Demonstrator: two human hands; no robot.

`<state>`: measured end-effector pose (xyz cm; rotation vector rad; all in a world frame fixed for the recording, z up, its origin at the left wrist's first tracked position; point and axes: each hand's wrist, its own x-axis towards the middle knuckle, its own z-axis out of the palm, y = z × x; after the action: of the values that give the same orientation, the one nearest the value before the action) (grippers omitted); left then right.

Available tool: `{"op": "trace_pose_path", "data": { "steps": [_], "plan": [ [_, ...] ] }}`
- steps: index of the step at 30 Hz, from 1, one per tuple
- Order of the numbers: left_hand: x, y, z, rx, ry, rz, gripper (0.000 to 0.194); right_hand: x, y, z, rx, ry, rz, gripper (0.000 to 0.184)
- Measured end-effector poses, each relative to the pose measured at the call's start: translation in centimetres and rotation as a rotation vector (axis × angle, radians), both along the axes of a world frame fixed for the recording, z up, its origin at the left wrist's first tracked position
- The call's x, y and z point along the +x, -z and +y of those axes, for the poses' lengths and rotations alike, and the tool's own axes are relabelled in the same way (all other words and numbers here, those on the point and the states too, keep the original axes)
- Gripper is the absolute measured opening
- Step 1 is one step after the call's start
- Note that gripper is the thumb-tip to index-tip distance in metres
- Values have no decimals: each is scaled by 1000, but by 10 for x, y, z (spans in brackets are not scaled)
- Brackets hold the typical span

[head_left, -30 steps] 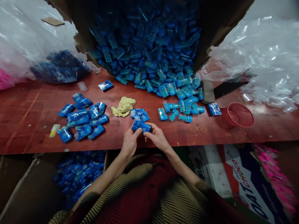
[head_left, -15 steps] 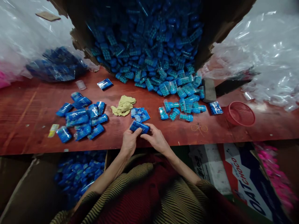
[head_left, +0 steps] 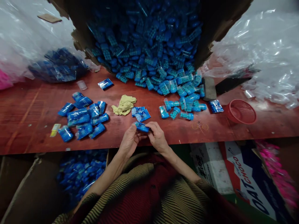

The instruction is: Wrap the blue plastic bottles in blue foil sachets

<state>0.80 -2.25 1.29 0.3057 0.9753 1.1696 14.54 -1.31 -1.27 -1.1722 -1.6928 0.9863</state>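
Both hands meet at the near edge of a red-brown table (head_left: 257,130). My left hand (head_left: 129,141) and my right hand (head_left: 157,137) pinch one small blue packet (head_left: 141,126) between their fingertips, just above the table. Two more blue packets (head_left: 140,114) lie flat right behind it. To the left sits a group of several filled blue packets (head_left: 81,119). A torn cardboard box (head_left: 217,28) at the back spills a large heap of blue pieces in clear sleeves (head_left: 151,53) onto the table.
A crumpled yellow cloth (head_left: 124,105) lies by the packets. At the right stand a red mesh basket (head_left: 241,111), a dark block (head_left: 209,88) and rubber bands (head_left: 198,126). Clear plastic bags (head_left: 263,53) flank the box. Under the table: a carton of blue packets (head_left: 79,174) and a printed box (head_left: 247,180).
Both hands have kept hold of the blue packet; they turned it between the fingers and drew it slightly closer together. Nothing else on the table moved.
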Motion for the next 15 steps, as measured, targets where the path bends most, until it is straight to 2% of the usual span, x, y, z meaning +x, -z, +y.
{"op": "trace_pose_path", "data": {
  "steps": [3,6,9,11,15],
  "plan": [
    [-2,0,0,-43,-51,14,36,2,2,-1,-15,-15,60,29],
    [-2,3,0,-73,-66,-4,33,4,1,1,-246,59,255,26],
    [1,6,0,-45,-90,-25,34,3,-1,2,-411,14,341,35],
    [4,7,0,-29,-98,-33,35,1,-2,1,-407,-43,314,40],
    [6,7,0,-40,-61,28,33,-4,-2,-1,-431,-38,272,30]
  ]
}}
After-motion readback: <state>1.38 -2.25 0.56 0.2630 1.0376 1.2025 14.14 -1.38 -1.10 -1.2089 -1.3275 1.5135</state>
